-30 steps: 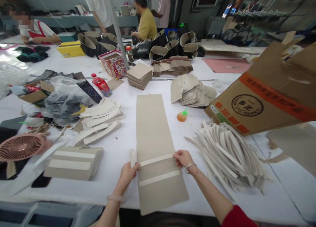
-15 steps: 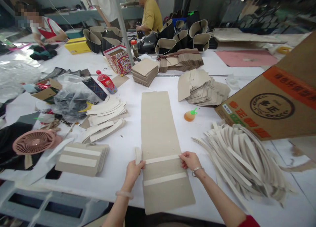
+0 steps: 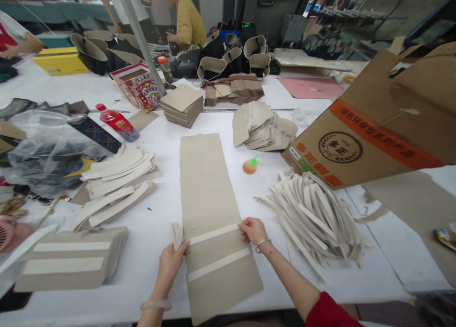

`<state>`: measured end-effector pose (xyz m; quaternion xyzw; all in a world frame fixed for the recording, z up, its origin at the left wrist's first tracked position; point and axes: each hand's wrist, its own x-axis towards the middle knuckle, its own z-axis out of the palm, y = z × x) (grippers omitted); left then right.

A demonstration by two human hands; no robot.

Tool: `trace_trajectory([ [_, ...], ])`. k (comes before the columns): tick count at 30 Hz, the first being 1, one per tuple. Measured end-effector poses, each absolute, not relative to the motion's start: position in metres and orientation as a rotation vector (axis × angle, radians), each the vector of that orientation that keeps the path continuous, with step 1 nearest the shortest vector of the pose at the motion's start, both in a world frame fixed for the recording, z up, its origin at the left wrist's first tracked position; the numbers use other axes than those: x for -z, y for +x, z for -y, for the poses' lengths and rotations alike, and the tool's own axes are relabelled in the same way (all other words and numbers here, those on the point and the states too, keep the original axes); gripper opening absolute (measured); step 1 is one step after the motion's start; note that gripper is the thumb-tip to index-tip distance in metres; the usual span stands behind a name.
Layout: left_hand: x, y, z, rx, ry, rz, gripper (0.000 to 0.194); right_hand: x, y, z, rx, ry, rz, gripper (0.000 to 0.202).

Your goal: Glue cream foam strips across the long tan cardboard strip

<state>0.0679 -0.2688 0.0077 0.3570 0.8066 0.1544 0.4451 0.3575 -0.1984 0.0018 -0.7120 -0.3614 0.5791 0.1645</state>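
Observation:
A long grey-beige panel [image 3: 208, 184] lies on the table in front of me, with two pale strips across its near part. My left hand [image 3: 173, 260] is closed at the panel's left edge, gripping a small bundle of short pale strips [image 3: 177, 234] that stands up from the fingers. Its fingertips also touch the left end of the upper strip [image 3: 213, 233]. At the right edge, my right hand [image 3: 253, 231] pinches that strip's other end. The lower strip [image 3: 219, 264] lies flat, roughly parallel, with neither hand on it.
To the right are a heap of long pale strips [image 3: 317, 213] and a cardboard box [image 3: 345, 137]. A small glue bottle [image 3: 250, 166] stands beyond my right hand. Left lie stacked panels with strips [image 3: 67, 258] and curved pale pieces [image 3: 117, 170]. A person in yellow [image 3: 190, 21] sits behind.
The view has swung to the right, so the surroundings appear shifted left. Both hands keep their hold at the two ends of the upper strip.

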Motion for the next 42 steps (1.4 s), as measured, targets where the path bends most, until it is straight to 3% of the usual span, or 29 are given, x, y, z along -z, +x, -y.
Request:
trace_trajectory([
  [24, -0.019, 0.076, 0.269, -0.360, 1.006, -2.045, 0.042, -0.001, 0.357, 0.197, -1.608, -2.071, 1.168, 0.021],
  [33, -0.016, 0.077, 0.268, -0.309, 1.044, -2.083, 0.039, -0.005, 0.352, 0.197, -1.469, -2.143, 1.239, 0.018],
  [42, -0.014, 0.072, 0.277, -0.498, 1.031, -2.007, 0.032, -0.013, 0.363, 0.198, -1.407, -2.079, 1.367, 0.006],
])
